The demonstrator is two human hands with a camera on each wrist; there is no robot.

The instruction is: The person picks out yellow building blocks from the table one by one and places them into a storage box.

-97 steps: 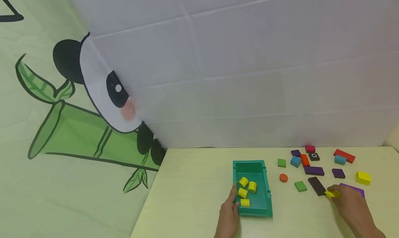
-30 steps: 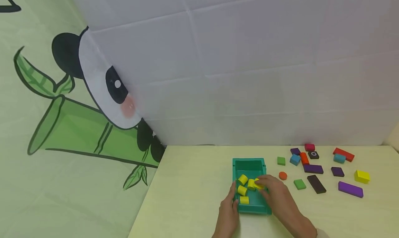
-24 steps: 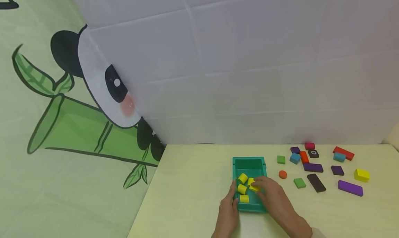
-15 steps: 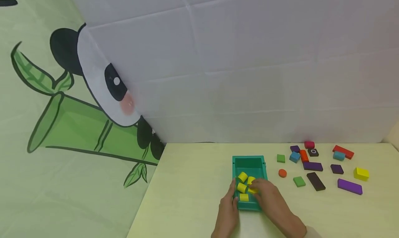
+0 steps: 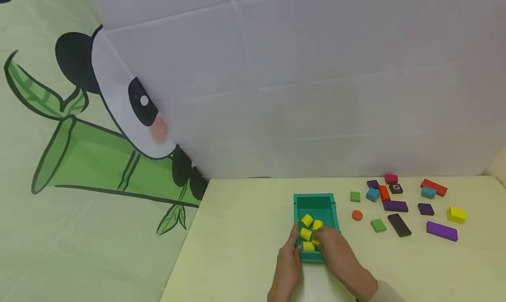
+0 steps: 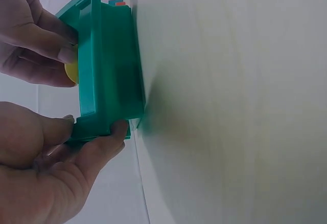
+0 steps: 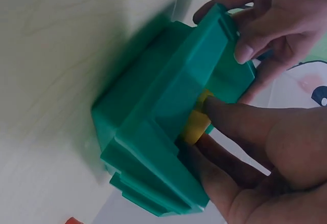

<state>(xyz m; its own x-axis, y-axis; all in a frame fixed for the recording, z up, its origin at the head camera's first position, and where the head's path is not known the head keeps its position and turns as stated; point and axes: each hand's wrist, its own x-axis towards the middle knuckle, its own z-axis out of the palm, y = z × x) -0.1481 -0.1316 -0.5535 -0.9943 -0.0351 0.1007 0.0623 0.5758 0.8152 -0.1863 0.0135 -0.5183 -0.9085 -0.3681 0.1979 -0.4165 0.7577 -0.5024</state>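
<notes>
A teal plastic bin (image 5: pixel 314 201) sits on the table, with several yellow cylinders (image 5: pixel 306 220) lying inside. My left hand (image 5: pixel 287 264) grips the bin's left side; in the left wrist view the thumb is at the rim and the fingers lie against the outer wall. Reaching over the bin's right rim, my right hand (image 5: pixel 337 253) has its fingers down inside. Its thumb and fingers pinch a yellow block (image 7: pixel 195 127), seen in the right wrist view close to the bin's floor. In the head view, that hand mostly hides this block.
Right of the bin, loose blocks are scattered: a green square (image 5: pixel 378 225), an orange disc (image 5: pixel 357 215), a black bar (image 5: pixel 399 225), a purple bar (image 5: pixel 442 231), a yellow block (image 5: pixel 456 214) and several others. A white sheet (image 5: pixel 300 100) hangs along the table's back edge.
My right hand has brought a yellow block from the right side of the table into the bin and moved lower and left among the cylinders. My left hand keeps holding the bin.
</notes>
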